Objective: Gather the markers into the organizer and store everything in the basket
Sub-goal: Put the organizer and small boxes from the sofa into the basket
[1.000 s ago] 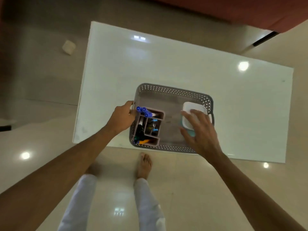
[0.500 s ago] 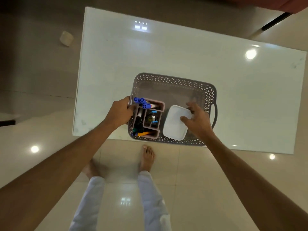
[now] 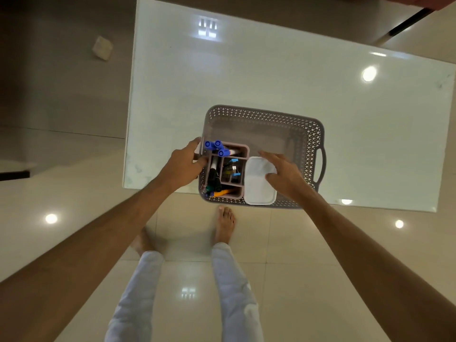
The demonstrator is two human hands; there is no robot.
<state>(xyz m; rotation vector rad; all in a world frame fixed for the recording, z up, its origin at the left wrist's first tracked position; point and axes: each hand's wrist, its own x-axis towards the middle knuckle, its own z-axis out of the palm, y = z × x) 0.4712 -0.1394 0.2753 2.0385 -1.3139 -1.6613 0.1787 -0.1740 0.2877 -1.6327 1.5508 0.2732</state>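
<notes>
Glossy white table (image 3: 271,77) on shiny beige tiled floor (image 3: 308,280).

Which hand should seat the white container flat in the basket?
Right. The right hand already rests on the white container beside the organizer; the left hand is at the basket edge.

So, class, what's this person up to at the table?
A person is packing a grey basket that sits at the near edge of a white table. The left hand grips the basket's left rim beside a pink organizer full of markers. The right hand rests on a white lidded container lying next to the organizer. Both are inside the basket, and no loose markers show on the table.
</notes>
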